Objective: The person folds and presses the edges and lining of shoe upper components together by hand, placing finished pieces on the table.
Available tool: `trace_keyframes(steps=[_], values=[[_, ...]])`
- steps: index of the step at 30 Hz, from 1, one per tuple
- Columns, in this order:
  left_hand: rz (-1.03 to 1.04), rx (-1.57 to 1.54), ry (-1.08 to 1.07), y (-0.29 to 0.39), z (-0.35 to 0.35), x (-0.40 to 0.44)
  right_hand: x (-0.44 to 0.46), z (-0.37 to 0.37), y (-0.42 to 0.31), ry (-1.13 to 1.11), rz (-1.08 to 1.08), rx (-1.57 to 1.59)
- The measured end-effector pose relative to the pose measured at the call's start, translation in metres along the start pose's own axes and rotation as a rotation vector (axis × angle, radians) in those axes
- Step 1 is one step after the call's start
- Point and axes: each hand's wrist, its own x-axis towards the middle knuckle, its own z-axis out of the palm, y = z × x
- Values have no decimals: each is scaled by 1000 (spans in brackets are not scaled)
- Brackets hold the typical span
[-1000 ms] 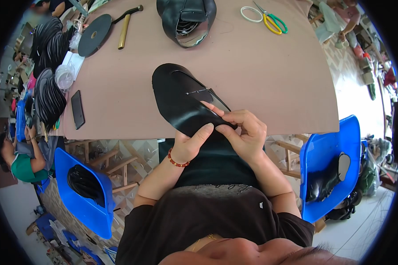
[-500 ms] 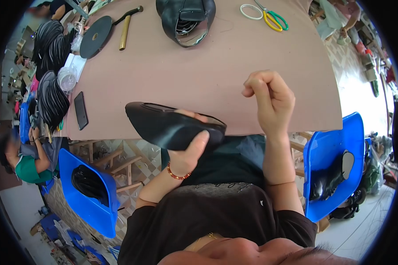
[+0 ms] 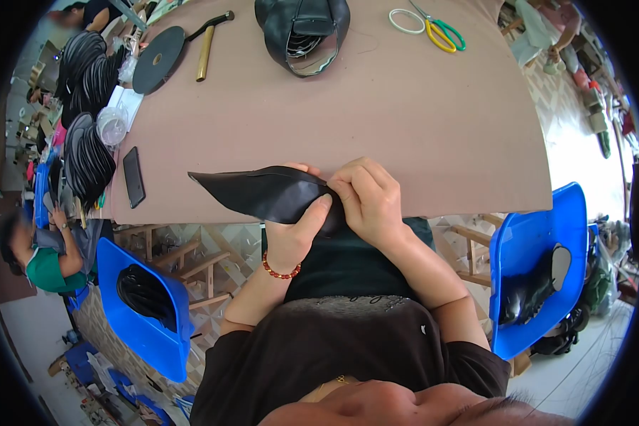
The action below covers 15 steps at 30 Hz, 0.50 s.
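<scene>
Fingers (image 3: 353,177) of the left hand (image 3: 291,238) and right hand (image 3: 375,202) pinch one black shoe upper (image 3: 266,193); one hammer (image 3: 204,58) lies beyond.

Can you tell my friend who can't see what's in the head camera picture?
A person's left hand grips a curved black piece while the right hand pinches its right end. On the table lie a hammer, scissors and a phone.

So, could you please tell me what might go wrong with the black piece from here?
The black piece might crease, as the left hand presses its thumb on it and the right hand pinches at one end. Its pointed free end, held by neither, could bump the table if it dips.
</scene>
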Motion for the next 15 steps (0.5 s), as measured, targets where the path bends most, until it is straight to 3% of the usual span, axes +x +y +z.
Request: trace_keyframes(steps=[8, 11, 15], values=[[104, 61, 10, -15, -2, 0, 11, 9, 10, -77, 153, -62], [55, 5, -1, -8, -9, 5, 20, 0, 10, -213, 178, 113], [-2, -118, 17, 4, -18, 7, 28, -9, 12, -375, 384, 592]])
